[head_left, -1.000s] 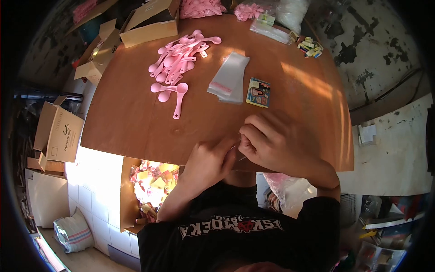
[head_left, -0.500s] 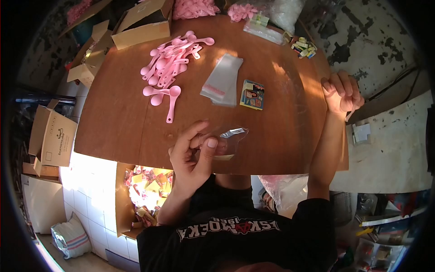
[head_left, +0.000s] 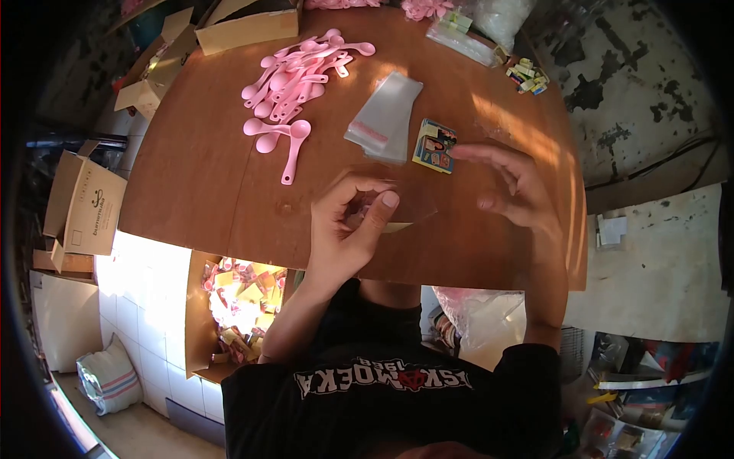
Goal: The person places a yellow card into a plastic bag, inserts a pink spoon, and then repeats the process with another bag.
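My left hand (head_left: 348,222) is closed, pinching a clear plastic bag (head_left: 414,212) between thumb and fingers above the table's near edge. A pale yellowish strip shows along the bag's lower side; what else lies inside I cannot make out. My right hand (head_left: 516,183) is open, fingers stretched toward a small stack of printed cards (head_left: 434,147), its fingertips at or close to the right edge. Left of the cards lies a fanned pile of clear plastic bags (head_left: 390,115). Pink measuring spoons (head_left: 294,84) are heaped farther left, with a few (head_left: 297,141) nearer me.
Cardboard boxes (head_left: 248,27) stand at the back left. A box of packed pink items (head_left: 241,306) sits below the table's near left edge. Small yellow-and-green packets (head_left: 527,76) and plastic wrap (head_left: 462,42) lie at the back right of the brown table (head_left: 183,176).
My right hand has come in from the table's right edge to beside the card stack. My left hand, still pinching the bag, has shifted slightly right and up. The view has tilted a little.
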`<state>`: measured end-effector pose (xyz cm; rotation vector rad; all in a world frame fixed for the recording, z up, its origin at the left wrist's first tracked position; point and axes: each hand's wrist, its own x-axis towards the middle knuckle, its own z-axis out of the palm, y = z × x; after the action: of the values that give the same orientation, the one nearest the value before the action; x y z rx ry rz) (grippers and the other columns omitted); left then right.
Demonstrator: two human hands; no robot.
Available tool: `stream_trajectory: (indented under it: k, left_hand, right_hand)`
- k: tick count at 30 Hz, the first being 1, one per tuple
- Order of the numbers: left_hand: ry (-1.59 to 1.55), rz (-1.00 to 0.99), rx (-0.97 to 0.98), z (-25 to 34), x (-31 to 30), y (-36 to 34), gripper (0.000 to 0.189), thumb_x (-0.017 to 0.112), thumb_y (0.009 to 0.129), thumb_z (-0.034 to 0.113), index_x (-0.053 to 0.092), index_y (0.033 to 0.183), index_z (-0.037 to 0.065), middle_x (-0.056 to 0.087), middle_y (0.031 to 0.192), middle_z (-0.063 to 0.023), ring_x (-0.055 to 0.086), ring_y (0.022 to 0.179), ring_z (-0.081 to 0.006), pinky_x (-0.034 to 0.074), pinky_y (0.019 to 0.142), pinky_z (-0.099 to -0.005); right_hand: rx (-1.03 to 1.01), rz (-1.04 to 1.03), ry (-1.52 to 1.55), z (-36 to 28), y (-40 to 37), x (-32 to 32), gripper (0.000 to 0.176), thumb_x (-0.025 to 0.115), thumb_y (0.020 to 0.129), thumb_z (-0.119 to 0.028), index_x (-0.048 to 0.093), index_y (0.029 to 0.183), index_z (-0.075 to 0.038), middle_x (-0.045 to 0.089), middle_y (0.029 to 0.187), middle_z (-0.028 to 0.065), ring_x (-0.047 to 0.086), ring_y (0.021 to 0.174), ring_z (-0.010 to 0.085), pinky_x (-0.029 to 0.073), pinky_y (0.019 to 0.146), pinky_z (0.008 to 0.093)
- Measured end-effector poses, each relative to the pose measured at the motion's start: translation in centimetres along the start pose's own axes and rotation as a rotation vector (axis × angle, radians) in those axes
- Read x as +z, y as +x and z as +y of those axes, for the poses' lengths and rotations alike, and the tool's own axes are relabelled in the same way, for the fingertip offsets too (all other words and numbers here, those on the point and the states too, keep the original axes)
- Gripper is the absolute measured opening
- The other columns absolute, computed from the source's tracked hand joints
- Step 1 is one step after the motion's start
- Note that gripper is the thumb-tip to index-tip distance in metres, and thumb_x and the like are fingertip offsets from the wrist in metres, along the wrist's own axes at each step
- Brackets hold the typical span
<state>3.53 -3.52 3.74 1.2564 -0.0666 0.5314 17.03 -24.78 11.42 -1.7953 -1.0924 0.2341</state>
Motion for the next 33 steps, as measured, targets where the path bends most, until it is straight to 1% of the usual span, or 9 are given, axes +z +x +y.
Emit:
stream_trajectory:
  k: [5, 8, 10, 14, 19, 25, 27, 30, 33]
  left_hand:
    - [0.109, -0.043, 0.072, 0.1, 0.0, 0.7, 0.022, 0.069, 0.089, 0.008, 0.062, 0.108, -0.001, 0.057, 0.121, -0.0127, 0.061, 0.105, -0.0150, 0.051, 0.084, -0.0269]
    - [-0.061, -0.070, 0.231, 0.6, -1.3, 0.8, 0.042, 0.073, 0.086, 0.015, 0.055, 0.121, 0.000, 0.048, 0.132, -0.0154, 0.055, 0.119, -0.0217, 0.048, 0.094, -0.0338]
    - [0.042, -0.117, 0.276, 0.9, -2.6, 0.8, 0.056, 0.075, 0.083, 0.019, 0.049, 0.129, 0.000, 0.043, 0.137, -0.0172, 0.048, 0.127, -0.0273, 0.044, 0.101, -0.0397]
    - [0.319, -0.216, 0.229, 1.2, -2.7, 1.6, 0.064, 0.081, 0.076, 0.012, 0.050, 0.131, 0.000, 0.056, 0.127, -0.0156, 0.055, 0.120, -0.0259, 0.044, 0.102, -0.0394]
    - [0.126, -0.270, 0.098, 1.5, -1.9, 1.1, 0.055, 0.078, 0.078, 0.002, 0.054, 0.128, 0.000, 0.065, 0.117, -0.0145, 0.062, 0.112, -0.0236, 0.048, 0.097, -0.0365]
    - [0.051, -0.199, -0.060, 0.0, -2.1, -0.3, 0.035, 0.068, 0.086, -0.004, 0.057, 0.120, -0.002, 0.070, 0.103, -0.0097, 0.067, 0.097, -0.0154, 0.053, 0.089, -0.0297]
    - [0.038, -0.179, -0.106, 0.0, -2.4, -0.7, 0.033, 0.069, 0.087, -0.003, 0.057, 0.118, -0.002, 0.070, 0.102, -0.0080, 0.065, 0.096, -0.0111, 0.053, 0.086, -0.0269]
    - [0.013, -0.154, -0.115, -0.4, -2.5, -1.0, 0.033, 0.069, 0.087, -0.004, 0.057, 0.118, -0.002, 0.070, 0.099, -0.0068, 0.064, 0.093, -0.0089, 0.052, 0.082, -0.0244]
    - [0.005, -0.184, -0.134, -1.0, -2.9, -1.1, 0.033, 0.070, 0.087, -0.004, 0.058, 0.118, -0.002, 0.070, 0.098, -0.0062, 0.064, 0.092, -0.0085, 0.052, 0.080, -0.0239]
  right_hand:
    - [-0.043, -0.028, -0.047, -2.9, 1.3, 6.8, 0.032, 0.077, 0.081, -0.014, 0.067, 0.106, 0.002, 0.067, 0.111, 0.0152, 0.065, 0.100, 0.0201, 0.050, 0.090, 0.0327]
    - [-0.243, 0.036, -0.192, -4.7, 2.1, 6.0, 0.022, 0.076, 0.081, -0.007, 0.067, 0.098, 0.004, 0.067, 0.107, 0.0159, 0.066, 0.095, 0.0188, 0.054, 0.080, 0.0303]
    - [-0.403, 0.252, -0.175, -5.8, 2.3, 5.6, 0.014, 0.074, 0.080, -0.001, 0.068, 0.092, 0.003, 0.069, 0.096, 0.0124, 0.067, 0.088, 0.0166, 0.054, 0.070, 0.0276]
    - [-0.264, 0.101, -0.136, -4.4, 3.7, 6.5, 0.007, 0.072, 0.080, 0.001, 0.070, 0.086, 0.001, 0.069, 0.085, 0.0104, 0.067, 0.077, 0.0161, 0.053, 0.068, 0.0271]
    - [-0.197, 0.125, -0.083, -4.5, 3.4, 7.1, 0.005, 0.072, 0.080, 0.000, 0.070, 0.085, 0.001, 0.070, 0.085, 0.0108, 0.067, 0.075, 0.0161, 0.051, 0.067, 0.0271]
    - [0.031, 0.230, 0.005, -5.5, 1.1, 6.7, 0.029, 0.074, 0.083, -0.009, 0.067, 0.110, -0.001, 0.070, 0.094, 0.0077, 0.066, 0.086, 0.0125, 0.050, 0.081, 0.0274]
    - [0.233, 0.356, 0.331, -5.8, -0.4, 6.9, 0.040, 0.075, 0.083, -0.011, 0.063, 0.120, -0.001, 0.070, 0.100, 0.0085, 0.065, 0.089, 0.0126, 0.049, 0.086, 0.0277]
    - [0.269, 0.256, 0.281, -3.1, -2.7, 8.5, 0.045, 0.076, 0.083, -0.012, 0.060, 0.124, -0.001, 0.069, 0.103, 0.0101, 0.065, 0.092, 0.0138, 0.050, 0.087, 0.0284]
    - [0.276, 0.320, 0.374, -1.3, -3.6, 11.2, 0.034, 0.072, 0.087, -0.009, 0.063, 0.118, 0.001, 0.069, 0.100, 0.0078, 0.065, 0.091, 0.0116, 0.050, 0.085, 0.0264]
